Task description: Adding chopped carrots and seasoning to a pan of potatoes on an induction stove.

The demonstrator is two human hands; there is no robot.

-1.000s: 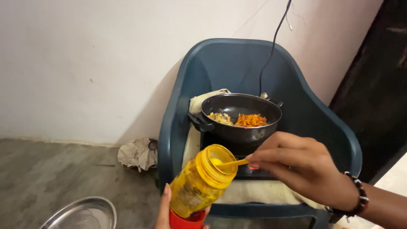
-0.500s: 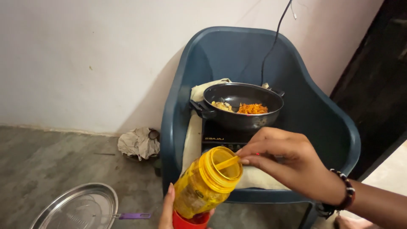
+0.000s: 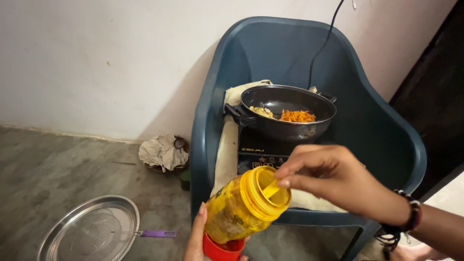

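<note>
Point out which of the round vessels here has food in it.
The black pan on the cooktop holds orange and pale food; the steel plate on the floor has none.

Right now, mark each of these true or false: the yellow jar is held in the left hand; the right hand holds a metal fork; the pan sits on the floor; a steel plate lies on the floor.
1. The yellow jar is held in the left hand. True.
2. The right hand holds a metal fork. False: it holds a small yellow spoon in the jar's mouth.
3. The pan sits on the floor. False: it sits on a cooktop on a blue chair.
4. A steel plate lies on the floor. True.
</note>
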